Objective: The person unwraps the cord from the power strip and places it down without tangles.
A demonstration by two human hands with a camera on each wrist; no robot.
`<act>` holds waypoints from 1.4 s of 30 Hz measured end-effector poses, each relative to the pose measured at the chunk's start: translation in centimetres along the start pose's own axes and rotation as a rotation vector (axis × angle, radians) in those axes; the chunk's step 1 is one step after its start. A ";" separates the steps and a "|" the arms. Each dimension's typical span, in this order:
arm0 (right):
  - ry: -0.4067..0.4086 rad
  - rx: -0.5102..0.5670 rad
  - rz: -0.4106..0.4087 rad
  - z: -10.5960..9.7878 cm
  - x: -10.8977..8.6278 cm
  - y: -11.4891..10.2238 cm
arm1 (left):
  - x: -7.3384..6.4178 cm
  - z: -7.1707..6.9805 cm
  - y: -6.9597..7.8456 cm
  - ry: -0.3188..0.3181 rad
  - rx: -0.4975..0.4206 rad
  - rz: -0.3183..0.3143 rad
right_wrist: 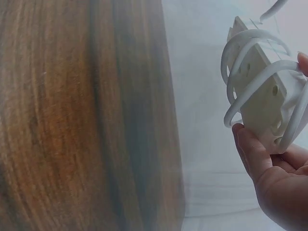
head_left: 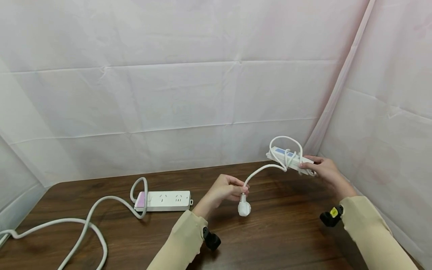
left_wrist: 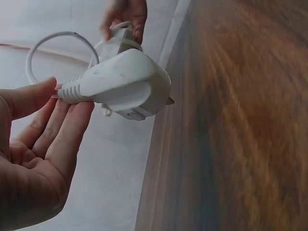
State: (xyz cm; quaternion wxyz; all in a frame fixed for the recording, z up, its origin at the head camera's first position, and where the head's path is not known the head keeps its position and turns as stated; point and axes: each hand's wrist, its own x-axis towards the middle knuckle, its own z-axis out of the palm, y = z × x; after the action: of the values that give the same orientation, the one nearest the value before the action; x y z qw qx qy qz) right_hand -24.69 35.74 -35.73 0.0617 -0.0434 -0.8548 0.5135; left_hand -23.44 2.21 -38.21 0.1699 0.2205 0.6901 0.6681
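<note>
My right hand [head_left: 324, 170] grips one end of a white power strip [head_left: 279, 153] above the table at the right. White cord [right_wrist: 262, 82] is looped around that strip, and another loop arches over it. From the strip the cord runs left to a white plug [head_left: 244, 208]. Just behind the plug, at its ribbed neck [left_wrist: 72, 91], my left hand [head_left: 225, 190] pinches the cord between thumb and fingertips. The plug hangs with its body downward in the head view. In the right wrist view the strip's underside shows several small holes.
Left of my left hand a second white power strip [head_left: 170, 200] with a purple end lies on the dark wooden table [head_left: 270, 240]. Its thick white cord [head_left: 91, 213] curves over the table's left side. White cloth [head_left: 168, 97] hangs behind the table and along its sides.
</note>
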 end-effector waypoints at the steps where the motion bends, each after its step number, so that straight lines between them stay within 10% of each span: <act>1: 0.002 -0.004 0.000 0.0 0.0 -0.1 | 0.0 0.2 0.0 -0.001 0.008 -0.004; 16: -0.022 -0.003 -0.036 0.3 -0.1 -0.2 | 0.2 2.1 -0.6 0.016 0.172 -0.020; 26: -0.099 0.122 -0.036 0.8 -0.3 -0.7 | 0.4 2.8 -0.8 -0.165 0.311 0.018; 33: -0.115 0.150 -0.046 0.9 -0.6 -0.9 | 1.2 2.1 -0.7 -0.032 0.178 -0.045; 42: -0.161 0.116 -0.073 1.1 -0.9 -0.5 | 3.0 1.1 -1.0 0.213 0.090 0.033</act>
State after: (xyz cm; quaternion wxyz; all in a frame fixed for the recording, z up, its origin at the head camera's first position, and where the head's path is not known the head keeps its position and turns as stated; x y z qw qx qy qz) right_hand -23.93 34.42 -35.83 0.0139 0.0329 -0.8268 0.5613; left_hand -25.44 4.75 -39.11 0.0744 0.1670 0.7297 0.6589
